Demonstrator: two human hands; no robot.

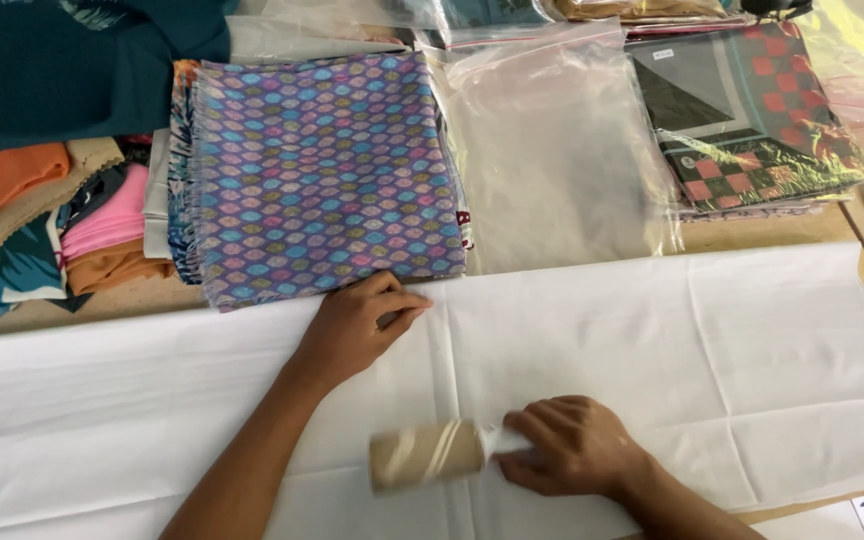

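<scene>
A white cloth (652,340) lay spread flat across the wooden table (857,225), creased along its old fold lines and covering most of the near side. Behind it, stacked fabrics filled the far edge — a dark teal piece (72,60) at the far left, and below it a heap of orange, pink and tan folds (72,230). In the middle sat a folded fabric with a small purple and blue lozenge pattern (322,170), its near edge just touching the white cloth. Beside it lay a clear plastic bag (552,150), and further right a bagged fabric in red and dark green checks (752,110).

The left hand (357,325) rested on the white cloth close to the patterned fabric, fingers curled loosely under, pressing the cloth down and gripping nothing. The right hand (572,445) was closed around the handle of a lint roller (427,455), whose tan, cylindrical head lay on the cloth between the two forearms. The roller was blurred, so its surface — possibly sticky paper — could not be made out clearly.
</scene>
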